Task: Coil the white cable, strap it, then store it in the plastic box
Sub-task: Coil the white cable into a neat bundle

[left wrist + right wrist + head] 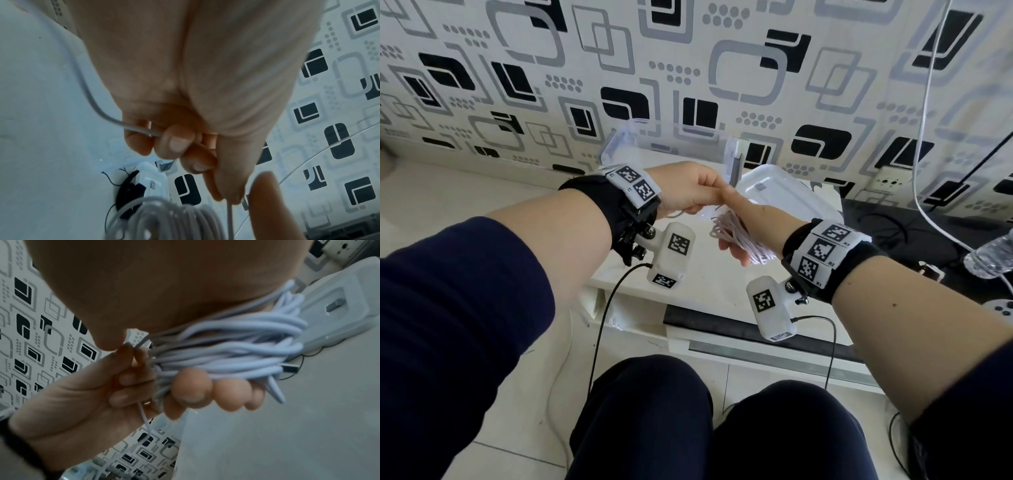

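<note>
My right hand [736,248] holds the coiled white cable [734,236] above the low white table, fingers [193,386] curled round the bundle [236,344]. My left hand [702,200] meets it from the left and grips a loose strand of the cable [115,121] in its curled fingers [176,141]; the strand runs on down past the coil [164,217]. A USB plug end [289,369] sticks out of the bundle. Against the wall behind the hands stands the clear plastic box [671,144], open. Its lid [784,195] lies to the right. I see no strap.
The white table [698,284] ends just before my knees. A water bottle [993,257] lies at the right edge, with black cables on a dark mat [893,233]. Another white cord [924,137] hangs down the patterned wall near a socket [890,181].
</note>
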